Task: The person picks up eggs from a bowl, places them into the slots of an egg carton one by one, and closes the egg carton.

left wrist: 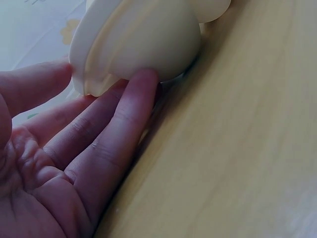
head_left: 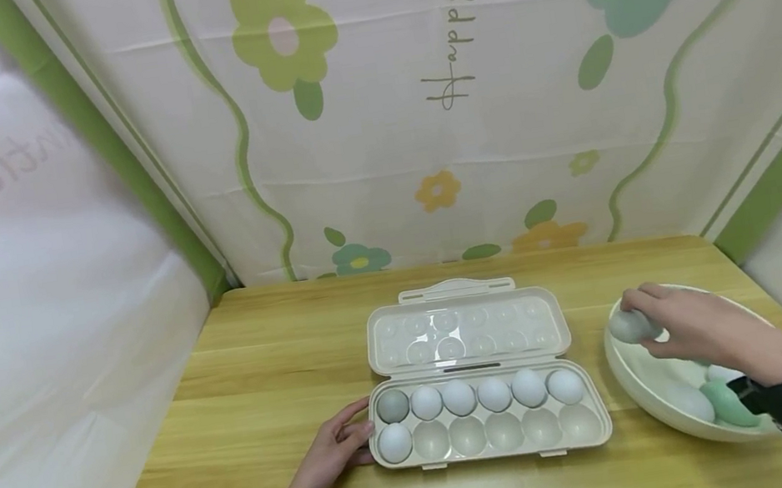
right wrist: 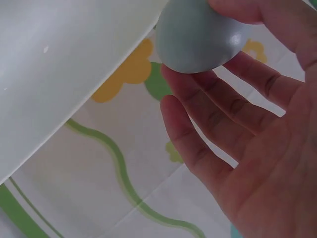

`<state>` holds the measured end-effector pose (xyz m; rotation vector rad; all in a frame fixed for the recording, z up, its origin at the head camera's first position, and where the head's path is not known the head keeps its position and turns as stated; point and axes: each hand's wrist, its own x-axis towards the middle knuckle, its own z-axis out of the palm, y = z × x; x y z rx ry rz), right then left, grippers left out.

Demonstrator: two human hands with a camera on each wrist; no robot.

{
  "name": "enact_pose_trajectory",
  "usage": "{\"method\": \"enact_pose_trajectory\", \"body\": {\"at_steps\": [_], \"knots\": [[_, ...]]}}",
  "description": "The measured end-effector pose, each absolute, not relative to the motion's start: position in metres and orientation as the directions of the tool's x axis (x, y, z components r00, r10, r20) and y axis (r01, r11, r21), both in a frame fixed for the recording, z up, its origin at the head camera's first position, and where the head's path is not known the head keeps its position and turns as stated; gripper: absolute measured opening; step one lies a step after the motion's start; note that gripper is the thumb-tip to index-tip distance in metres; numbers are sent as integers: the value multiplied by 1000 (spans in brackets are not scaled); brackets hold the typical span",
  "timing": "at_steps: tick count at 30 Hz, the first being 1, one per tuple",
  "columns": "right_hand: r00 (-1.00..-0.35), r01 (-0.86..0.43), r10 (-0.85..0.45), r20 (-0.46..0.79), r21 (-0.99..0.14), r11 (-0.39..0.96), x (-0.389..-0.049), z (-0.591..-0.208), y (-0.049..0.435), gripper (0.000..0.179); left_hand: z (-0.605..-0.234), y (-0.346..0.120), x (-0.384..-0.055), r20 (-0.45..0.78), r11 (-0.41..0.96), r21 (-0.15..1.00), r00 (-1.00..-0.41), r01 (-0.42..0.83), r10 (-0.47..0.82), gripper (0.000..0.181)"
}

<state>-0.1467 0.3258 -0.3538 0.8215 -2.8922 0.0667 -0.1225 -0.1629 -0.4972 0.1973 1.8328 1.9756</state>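
My right hand point(head_left: 699, 324) pinches a pale grey-green egg point(head_left: 631, 326) between thumb and fingers, above the left rim of a white bowl point(head_left: 640, 388). In the right wrist view the egg point(right wrist: 198, 37) sits at the fingertips, beside the bowl's wall point(right wrist: 64, 64). My left hand point(head_left: 331, 455) touches the left end of an open egg carton point(head_left: 604, 431); up close, its extended fingers point(left wrist: 119, 119) rest against the carton's end point(left wrist: 153, 44). Eggs fill the carton's back row, a grey-green egg point(head_left: 392, 406) at its left end. One white egg point(head_left: 395, 443) occupies the front row's leftmost cup.
Inside the bowl lie a green egg point(head_left: 732, 404), a white egg point(head_left: 690, 402) and others partly hidden by the right arm. The clear carton lid point(head_left: 468, 329) lies folded back on the wooden table point(head_left: 267, 380). Flowered cloth point(head_left: 359, 131) hangs behind.
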Motion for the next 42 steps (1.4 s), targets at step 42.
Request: {"method": "enact_pose_trajectory", "body": {"at_steps": [42], "knots": [[-618,-779,-749,237,-56,625,-147,-385,157,41,-499,-162,-126,-177,-31,978,-901,-206,395,54]]}}
